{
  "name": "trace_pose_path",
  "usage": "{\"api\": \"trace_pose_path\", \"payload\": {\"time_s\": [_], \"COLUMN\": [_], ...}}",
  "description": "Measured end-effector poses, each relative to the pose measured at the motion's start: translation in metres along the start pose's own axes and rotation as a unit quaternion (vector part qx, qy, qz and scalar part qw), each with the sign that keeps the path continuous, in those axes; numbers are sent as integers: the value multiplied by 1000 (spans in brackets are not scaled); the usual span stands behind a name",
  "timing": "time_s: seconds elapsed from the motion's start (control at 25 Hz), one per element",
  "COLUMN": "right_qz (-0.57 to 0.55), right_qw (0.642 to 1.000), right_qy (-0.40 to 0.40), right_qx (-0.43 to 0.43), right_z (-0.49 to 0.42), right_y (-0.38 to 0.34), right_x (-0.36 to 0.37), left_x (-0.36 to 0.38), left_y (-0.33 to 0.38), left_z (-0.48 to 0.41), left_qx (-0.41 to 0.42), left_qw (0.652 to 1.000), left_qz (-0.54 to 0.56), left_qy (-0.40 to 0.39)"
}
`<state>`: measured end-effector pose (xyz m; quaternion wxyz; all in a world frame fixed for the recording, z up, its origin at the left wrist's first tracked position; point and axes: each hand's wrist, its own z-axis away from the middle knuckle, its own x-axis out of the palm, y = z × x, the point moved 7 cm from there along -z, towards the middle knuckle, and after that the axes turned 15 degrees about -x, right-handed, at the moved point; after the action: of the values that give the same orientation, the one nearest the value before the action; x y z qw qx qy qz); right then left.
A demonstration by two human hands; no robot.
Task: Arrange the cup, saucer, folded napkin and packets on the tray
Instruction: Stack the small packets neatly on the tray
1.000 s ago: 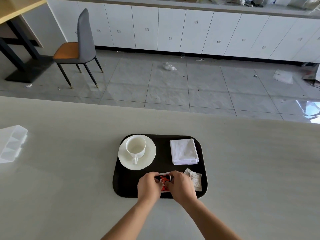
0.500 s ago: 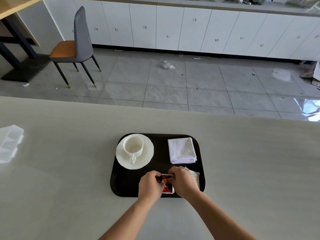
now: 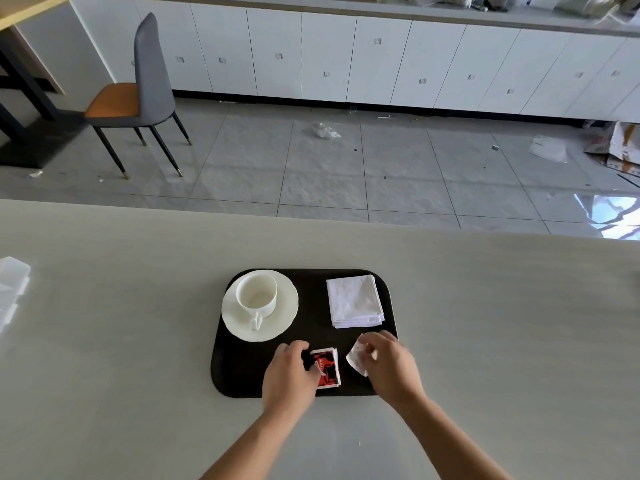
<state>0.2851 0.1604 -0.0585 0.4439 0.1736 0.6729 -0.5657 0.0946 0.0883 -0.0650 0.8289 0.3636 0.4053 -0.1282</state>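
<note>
1. Where the pale table (image 3: 138, 341) carries it, the dark tray (image 3: 242, 375) lies flat with all task items on its surface.
2. The white cup (image 3: 257, 296) stands upright on the saucer (image 3: 284, 317) in the tray's far-left part, its handle turned toward the person.
3. The folded napkin (image 3: 355, 301) lies in the far-right part, well apart from both hands.
4. The red packet (image 3: 327, 367) lies flat at the tray's near edge, between the two hands.
5. The left hand (image 3: 289, 374) rests over the near part of the tray. Its fingertips (image 3: 317, 370) touch the red packet's left edge; the fingers are curled, but nothing is enclosed in a grip. The packet sits just right of the knuckles.
6. The right hand (image 3: 389, 367) is over the near-right corner. Its fingers are bent around the white packet (image 3: 356, 358), which protrudes to the left of the fingertips and appears tilted. The hand appears to pinch it; the contact points are partly hidden.
7. The two packets are near each other but not touching.
8. A clear plastic container (image 3: 12, 289) sits at the table's left edge, well apart from the tray.
</note>
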Motion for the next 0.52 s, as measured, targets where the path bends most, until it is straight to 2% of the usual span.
{"api": "trace_pose_path", "payload": {"time_s": [0.12,0.2,0.32,0.52], "right_qz": [46,93,165,160], "right_qw": [999,995,978,980], "right_qy": [22,-47,-126,-116], "right_qx": [15,4,-20,-26], "right_z": [16,17,14,6], "right_y": [32,35,31,36], "right_x": [-20,-12,2,-13], "left_x": [-6,4,37,62], "left_y": [17,40,64,78], "left_z": [7,21,50,55], "left_qx": [104,219,361,384], "left_qw": [993,972,913,873], "left_qz": [-30,-76,-185,-301], "left_qy": [42,42,31,13]}}
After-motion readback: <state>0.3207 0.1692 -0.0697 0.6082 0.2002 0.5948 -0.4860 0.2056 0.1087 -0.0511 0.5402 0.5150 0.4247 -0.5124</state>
